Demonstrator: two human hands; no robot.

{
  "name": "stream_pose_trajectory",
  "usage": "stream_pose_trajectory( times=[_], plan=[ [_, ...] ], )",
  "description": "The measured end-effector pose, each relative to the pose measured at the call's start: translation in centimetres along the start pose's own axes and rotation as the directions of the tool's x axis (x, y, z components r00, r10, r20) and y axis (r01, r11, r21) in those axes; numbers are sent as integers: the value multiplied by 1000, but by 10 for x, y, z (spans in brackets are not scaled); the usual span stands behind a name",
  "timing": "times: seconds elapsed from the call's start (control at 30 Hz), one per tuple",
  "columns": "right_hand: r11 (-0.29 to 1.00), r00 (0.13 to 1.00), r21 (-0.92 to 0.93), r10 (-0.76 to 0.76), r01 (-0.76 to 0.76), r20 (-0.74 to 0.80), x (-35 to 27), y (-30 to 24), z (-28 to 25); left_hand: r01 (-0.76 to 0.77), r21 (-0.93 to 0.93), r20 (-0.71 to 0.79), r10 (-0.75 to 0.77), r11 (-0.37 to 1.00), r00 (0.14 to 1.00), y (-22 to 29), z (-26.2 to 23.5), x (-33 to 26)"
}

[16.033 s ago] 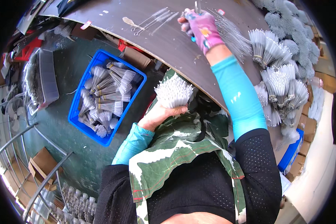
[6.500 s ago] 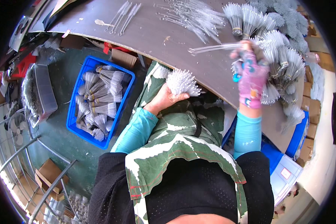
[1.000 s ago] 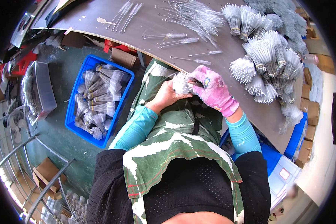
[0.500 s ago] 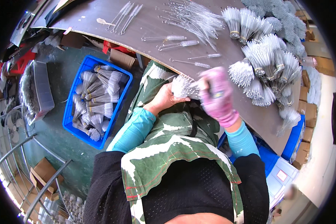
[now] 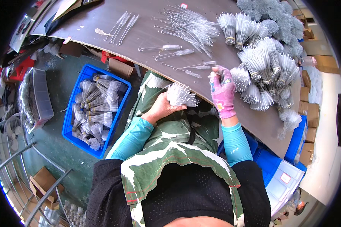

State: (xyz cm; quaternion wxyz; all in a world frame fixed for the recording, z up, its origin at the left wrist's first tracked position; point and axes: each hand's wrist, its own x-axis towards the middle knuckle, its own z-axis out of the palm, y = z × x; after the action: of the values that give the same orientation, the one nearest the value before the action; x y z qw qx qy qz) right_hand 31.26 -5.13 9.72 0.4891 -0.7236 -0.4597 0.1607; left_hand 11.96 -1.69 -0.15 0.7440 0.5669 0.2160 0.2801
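Observation:
My bare left hand (image 5: 161, 108) is closed around a bundle of thin wire brushes (image 5: 181, 95), held over my lap at the table edge. The bundle's white tips fan out toward the right. My right hand (image 5: 223, 92), in a pink patterned glove, is raised over the table edge, apart from the bundle. Its fingers curl in toward the thumb; whatever is between them, if anything, I cannot make out. Just left of the glove's fingertips, a few single brushes (image 5: 193, 73) with wire loop ends lie on the brown table (image 5: 140, 34).
Tied brush bundles (image 5: 261, 60) and grey bristly piles (image 5: 269, 15) crowd the table's right side. Loose brushes (image 5: 189, 28) spread across its far part. A blue crate (image 5: 66, 125) of bundles stands on the floor at left, beside a clear bin (image 5: 44, 98). Metal rails (image 5: 45, 196) rise lower left.
My right hand has drawn away from the bundle and now shows clearly beside it, no longer blurred. My left hand still holds the bundle. The whole view has shifted slightly.

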Motion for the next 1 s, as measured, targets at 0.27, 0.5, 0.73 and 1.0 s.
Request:
stream_pose_trajectory(
  times=[0.27,0.5,0.73,1.0],
  plan=[
    [680,864,-559,-234,473,446,39,-14,2,-7,-43,2,8,999,1000,4,3,1],
    [684,878,-578,-208,445,430,45,-14,1,-15,-27,0,15,1000,1000,6,2,0],
    [772,878,-488,-182,406,443,32,-40,19,20,-29,-4,-20,999,1000,6,2,0],
    [598,791,-568,-199,566,579,37,-36,18,-8,-38,2,8,999,1000,4,4,0]
  ],
)
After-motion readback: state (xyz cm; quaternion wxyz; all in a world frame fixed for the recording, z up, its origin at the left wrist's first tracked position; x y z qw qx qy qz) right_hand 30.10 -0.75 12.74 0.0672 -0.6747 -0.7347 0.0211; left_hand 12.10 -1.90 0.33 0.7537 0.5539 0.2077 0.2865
